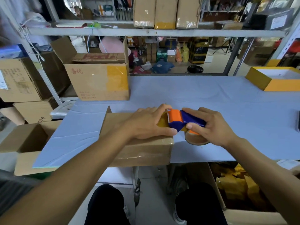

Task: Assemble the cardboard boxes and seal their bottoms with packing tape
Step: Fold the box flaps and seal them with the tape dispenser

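Box (138, 148) under two hands, perhaps taped.

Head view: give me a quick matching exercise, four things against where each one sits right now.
Things:
1. tape dispenser
2. left hand
3. yellow tray
4. open carton

Places:
A. far right of the table
B. far left of the table
C. pressing on the box being sealed
D. gripped by the right hand at the box's right end

Pairs: 1-D, 2-C, 3-A, 4-B
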The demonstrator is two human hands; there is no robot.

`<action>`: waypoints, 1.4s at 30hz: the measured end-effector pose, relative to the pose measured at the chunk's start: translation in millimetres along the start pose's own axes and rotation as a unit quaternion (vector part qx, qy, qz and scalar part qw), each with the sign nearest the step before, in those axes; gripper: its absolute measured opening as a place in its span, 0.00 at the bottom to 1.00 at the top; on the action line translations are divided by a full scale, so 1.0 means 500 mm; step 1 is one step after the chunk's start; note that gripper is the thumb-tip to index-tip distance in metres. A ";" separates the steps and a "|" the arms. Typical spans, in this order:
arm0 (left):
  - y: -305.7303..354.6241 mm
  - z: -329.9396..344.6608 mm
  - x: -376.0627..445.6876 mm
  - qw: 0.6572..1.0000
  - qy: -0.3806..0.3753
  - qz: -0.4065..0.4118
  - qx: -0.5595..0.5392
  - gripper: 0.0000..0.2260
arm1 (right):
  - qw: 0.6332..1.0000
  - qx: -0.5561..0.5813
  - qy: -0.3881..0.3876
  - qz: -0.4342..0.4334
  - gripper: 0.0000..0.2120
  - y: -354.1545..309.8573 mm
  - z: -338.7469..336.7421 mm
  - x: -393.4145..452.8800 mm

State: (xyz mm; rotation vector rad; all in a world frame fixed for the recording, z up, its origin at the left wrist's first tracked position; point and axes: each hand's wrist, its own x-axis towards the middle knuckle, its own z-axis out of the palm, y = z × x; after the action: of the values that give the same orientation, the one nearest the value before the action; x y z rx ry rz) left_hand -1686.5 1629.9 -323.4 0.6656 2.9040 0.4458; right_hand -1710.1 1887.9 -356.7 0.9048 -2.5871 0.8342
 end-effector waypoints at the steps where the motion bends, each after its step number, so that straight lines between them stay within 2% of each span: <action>1: -0.001 -0.002 0.004 1.000 -0.003 -0.003 0.009 0.37 | 1.000 0.001 -0.002 -0.002 0.29 -0.001 0.000 0.001; 8: -0.002 -0.003 0.006 1.000 -0.012 -0.015 0.009 0.28 | 0.999 0.006 -0.043 -0.003 0.30 0.041 -0.028 -0.028; 13: -0.003 -0.004 -0.007 0.998 0.014 0.039 -0.050 0.16 | 0.995 -0.039 -0.087 -0.013 0.32 0.025 -0.021 -0.003; 16: -0.008 -0.005 -0.009 0.998 0.001 0.057 -0.025 0.11 | 0.995 -0.030 -0.096 0.002 0.30 0.024 -0.035 -0.006; 21: -0.005 -0.005 -0.007 0.999 -0.008 0.049 -0.001 0.11 | 0.993 -0.041 -0.112 0.012 0.32 0.011 -0.032 -0.002; 25: 0.003 -0.007 -0.008 0.999 -0.007 0.045 -0.008 0.11 | 0.993 0.006 -0.111 0.032 0.33 0.018 -0.040 -0.019; 32: 0.003 -0.008 -0.010 0.999 -0.001 0.043 0.001 0.08 | 0.982 -0.110 -0.147 -0.041 0.31 -0.014 -0.043 0.026; 37: 0.005 -0.004 -0.007 0.999 0.007 0.043 -0.020 0.13 | 0.978 -0.119 -0.169 -0.042 0.34 -0.027 -0.054 0.049; 42: 0.003 -0.003 -0.006 0.999 0.004 0.047 0.006 0.10 | 0.974 -0.107 -0.202 -0.005 0.31 -0.045 -0.065 0.069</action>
State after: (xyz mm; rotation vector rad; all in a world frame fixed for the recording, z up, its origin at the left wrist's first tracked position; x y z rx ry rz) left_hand -1683.5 1629.3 -321.5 0.8054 2.8950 0.4437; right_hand -1720.1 1876.9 -306.5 1.1165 -2.9357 0.3834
